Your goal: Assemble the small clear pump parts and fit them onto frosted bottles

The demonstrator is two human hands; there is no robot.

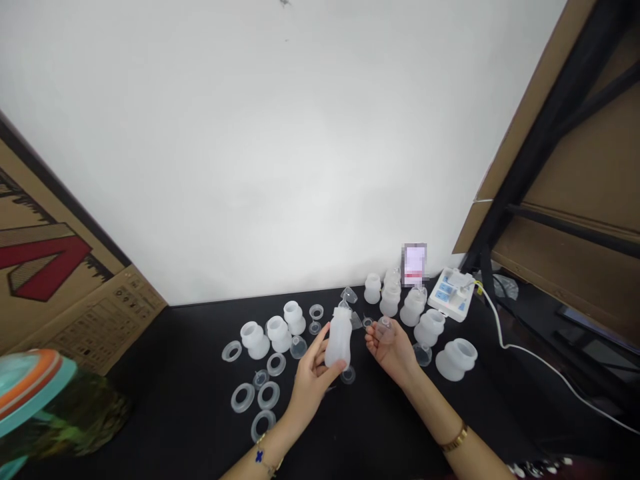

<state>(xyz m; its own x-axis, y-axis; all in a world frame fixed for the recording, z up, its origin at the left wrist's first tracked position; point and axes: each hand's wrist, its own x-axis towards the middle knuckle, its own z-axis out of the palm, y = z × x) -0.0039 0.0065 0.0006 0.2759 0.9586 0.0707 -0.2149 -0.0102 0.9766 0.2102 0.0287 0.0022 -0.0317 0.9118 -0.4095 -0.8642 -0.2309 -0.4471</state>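
Observation:
My left hand [316,373] grips a small frosted white bottle [340,339], held upright above the black table with thumb and fingers on its sides. To its right, the curled fingers of my right hand [393,350] hold a clear dome-shaped cap [385,329]. Behind the bottle lie clear plastic pieces [349,295], and a clear ring-like part [349,375] is just below it. Left of my left hand, three wide-mouthed bottles [279,334] stand near several loose collar rings [269,396]. Right of my right hand stand more bottles, one of them open and wide-mouthed [456,360].
A power strip [451,294] with a white cable [533,370] sits at the back right. A phone with a lit screen [415,265] leans at the wall. On the left are a printed cardboard box [120,327] and a large jar with a turquoise and orange lid [37,387].

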